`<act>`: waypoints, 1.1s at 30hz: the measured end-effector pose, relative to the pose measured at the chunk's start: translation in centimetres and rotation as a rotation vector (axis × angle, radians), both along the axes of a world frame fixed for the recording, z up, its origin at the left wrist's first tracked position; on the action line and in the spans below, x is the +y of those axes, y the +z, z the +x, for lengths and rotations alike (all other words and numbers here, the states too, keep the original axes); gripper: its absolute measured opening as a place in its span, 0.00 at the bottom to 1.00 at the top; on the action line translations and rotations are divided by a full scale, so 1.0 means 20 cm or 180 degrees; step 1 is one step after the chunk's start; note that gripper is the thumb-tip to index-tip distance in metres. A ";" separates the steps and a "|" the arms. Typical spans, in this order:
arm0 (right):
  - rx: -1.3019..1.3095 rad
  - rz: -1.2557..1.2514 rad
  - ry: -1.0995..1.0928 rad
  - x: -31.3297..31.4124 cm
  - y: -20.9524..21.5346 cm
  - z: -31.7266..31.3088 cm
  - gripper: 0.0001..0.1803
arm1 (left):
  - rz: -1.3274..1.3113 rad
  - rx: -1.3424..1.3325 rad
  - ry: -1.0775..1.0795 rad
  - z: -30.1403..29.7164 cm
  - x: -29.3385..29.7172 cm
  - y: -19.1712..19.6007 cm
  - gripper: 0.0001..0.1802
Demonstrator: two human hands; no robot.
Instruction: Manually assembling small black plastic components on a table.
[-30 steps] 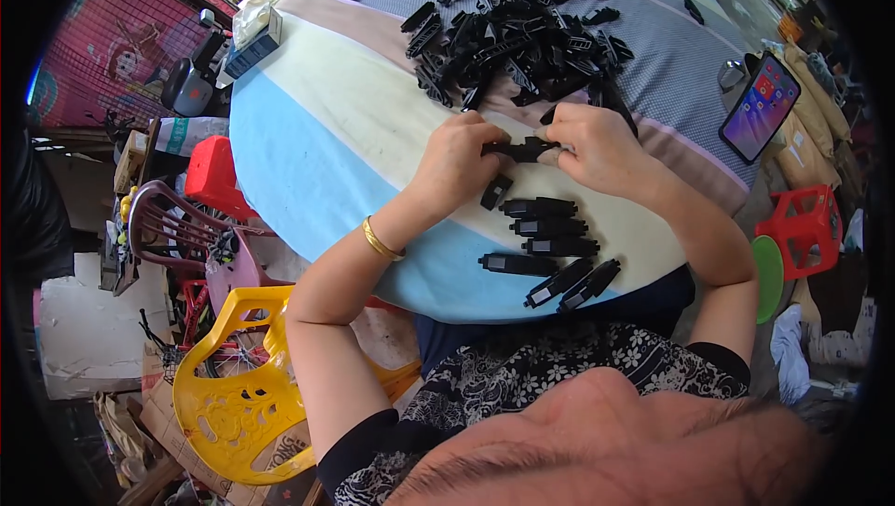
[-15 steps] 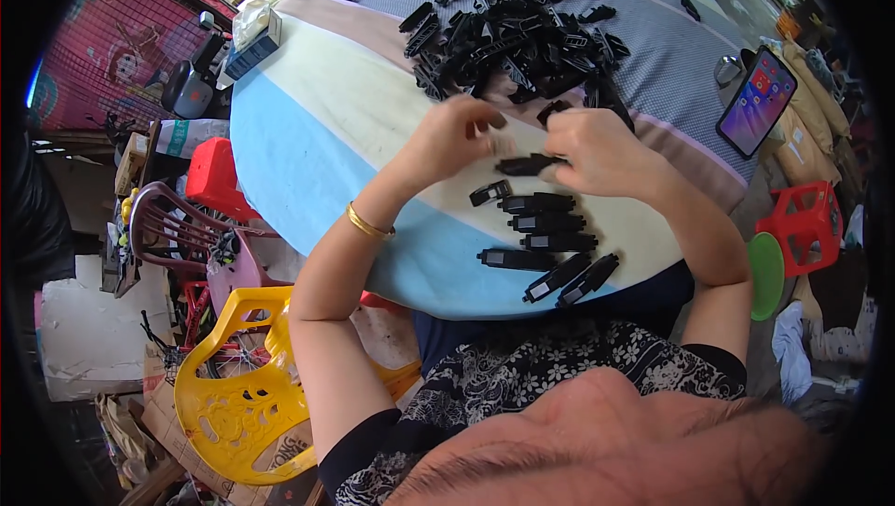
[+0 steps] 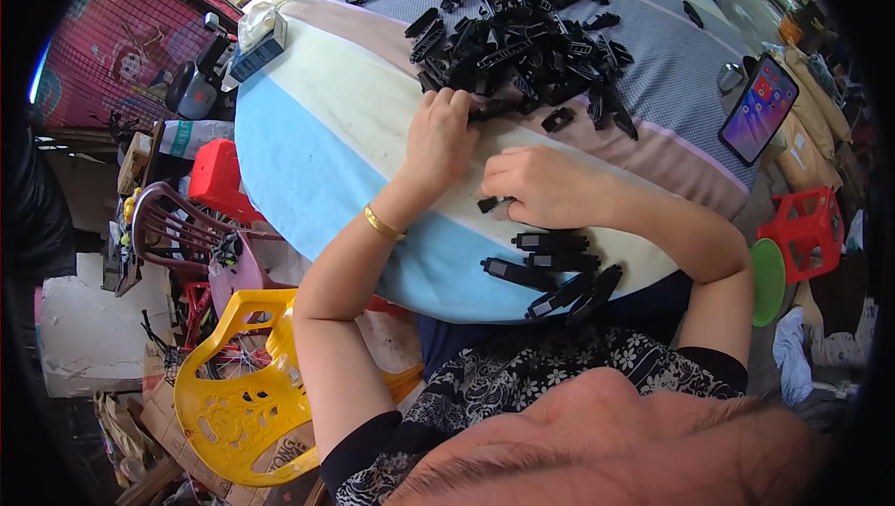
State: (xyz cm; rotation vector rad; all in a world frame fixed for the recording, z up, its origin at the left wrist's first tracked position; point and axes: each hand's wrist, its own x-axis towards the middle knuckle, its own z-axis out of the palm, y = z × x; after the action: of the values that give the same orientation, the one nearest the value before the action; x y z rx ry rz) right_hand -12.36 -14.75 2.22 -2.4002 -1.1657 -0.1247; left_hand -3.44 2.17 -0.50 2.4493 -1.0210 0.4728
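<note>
Left hand [image 3: 440,138]: fingers curling onto a long black plastic piece [image 3: 499,109] at the heap's [image 3: 522,21] edge
Right hand [image 3: 541,184]: pinching a small black clip [image 3: 488,203] over the table [image 3: 317,124]

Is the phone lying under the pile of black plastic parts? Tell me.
No. The phone lies on the cloth at the table's right edge, well apart from the pile of black plastic parts.
</note>
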 end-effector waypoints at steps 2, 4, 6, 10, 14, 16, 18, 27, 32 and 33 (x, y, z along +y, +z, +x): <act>0.0296 0.0357 -0.0268 -0.02 0.01 0.01 0.19 | -0.0039 0.0036 -0.0160 -0.04 0.02 0.01 0.13; 0.0095 0.0948 -0.0563 -0.09 -0.02 0.04 0.25 | -0.0065 0.0348 -0.0465 -0.07 0.03 0.02 0.14; 0.0297 0.1673 -0.0798 -0.15 -0.02 0.08 0.21 | -0.0157 0.0640 -0.0669 -0.10 0.01 0.05 0.14; 0.1167 0.2024 -0.1017 -0.20 -0.04 0.10 0.15 | -0.0240 0.1233 -0.0912 -0.18 0.01 0.06 0.15; 0.0710 0.0182 -0.0965 -0.26 -0.02 0.03 0.16 | -0.0049 0.1486 -0.0194 -0.30 -0.02 0.13 0.15; 0.0976 0.0254 -0.0840 -0.25 -0.01 0.01 0.17 | -0.0283 0.1624 -0.0266 -0.28 -0.02 0.11 0.14; 0.1476 0.0281 -0.0667 -0.22 0.04 -0.02 0.15 | -0.0700 0.1690 -0.0486 -0.24 0.00 0.11 0.20; 0.0239 0.0974 -0.1246 -0.21 -0.06 0.02 0.14 | -0.0132 0.0850 -0.0816 -0.13 -0.03 0.04 0.15; -0.0186 0.0190 -0.1366 -0.25 -0.02 0.00 0.11 | -0.0572 0.1279 -0.0514 -0.15 0.00 0.04 0.12; -0.0188 0.0189 -0.1372 -0.25 -0.03 0.00 0.11 | -0.0470 0.1338 -0.0563 -0.15 0.00 0.05 0.12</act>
State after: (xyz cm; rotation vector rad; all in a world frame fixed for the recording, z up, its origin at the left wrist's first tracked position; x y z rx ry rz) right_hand -12.29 -19.85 1.66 -2.5720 -0.6402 -0.3638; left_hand -6.45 2.18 0.42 2.1739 -0.9688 -0.0273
